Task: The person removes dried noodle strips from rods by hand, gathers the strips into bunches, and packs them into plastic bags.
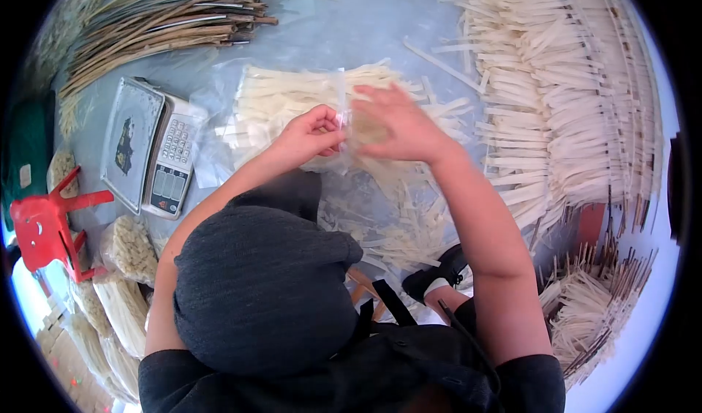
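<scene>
A clear plastic bag (252,131) packed with pale flat dried strips (281,87) lies in front of me. My left hand (319,130) is closed in a pinch at a narrow translucent band (341,95) that crosses the middle of the bundle. Just right of it, my right hand (401,124) is smeared by motion, its thumb low and fingers high. Between them shows a blurred brownish round thing that looks like a roll of tape (368,129). What the left fingertips pinch is partly hidden.
A digital scale (175,146) stands at left, below a pile of long brown sticks (197,18). Rows of pale strips on rods (556,98) fill the right. Loose strips (395,215) lie nearby. A red plastic stool (51,226) and filled bags (128,248) are at lower left.
</scene>
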Demonstrator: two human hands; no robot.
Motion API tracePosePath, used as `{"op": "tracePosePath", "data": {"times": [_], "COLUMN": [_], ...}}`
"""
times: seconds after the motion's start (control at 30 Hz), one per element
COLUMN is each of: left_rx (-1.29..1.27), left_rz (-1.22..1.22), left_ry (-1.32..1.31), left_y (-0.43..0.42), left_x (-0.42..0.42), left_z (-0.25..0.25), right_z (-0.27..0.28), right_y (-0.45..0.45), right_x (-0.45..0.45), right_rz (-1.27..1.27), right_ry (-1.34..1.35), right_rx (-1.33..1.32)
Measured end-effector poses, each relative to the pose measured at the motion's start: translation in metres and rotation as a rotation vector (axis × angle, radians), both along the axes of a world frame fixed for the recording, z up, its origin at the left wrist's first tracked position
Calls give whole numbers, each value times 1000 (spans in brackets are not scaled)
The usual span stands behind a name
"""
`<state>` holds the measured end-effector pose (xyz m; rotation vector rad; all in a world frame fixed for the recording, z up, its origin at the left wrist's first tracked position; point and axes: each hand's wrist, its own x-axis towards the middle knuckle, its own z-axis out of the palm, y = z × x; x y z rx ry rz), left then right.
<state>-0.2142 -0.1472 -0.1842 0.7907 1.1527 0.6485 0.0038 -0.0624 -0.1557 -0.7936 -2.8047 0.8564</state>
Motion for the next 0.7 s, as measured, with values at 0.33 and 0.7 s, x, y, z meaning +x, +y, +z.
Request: {"op": "tracePosePath", "data": {"times": [0.33,0.7], "left_rx": [124,426], "left_rz": [-86,641], "left_ry": [-95,753], "left_y": [9,-13], "left_x": [28,-130], "left_z": [-5,-61], "right_z": [-73,-47], "right_y": [-22,9], "right_x": [52,73], "right_rz": [-1129,-1201], "right_ry": [375,354], "right_rx": [-575,-448]}}
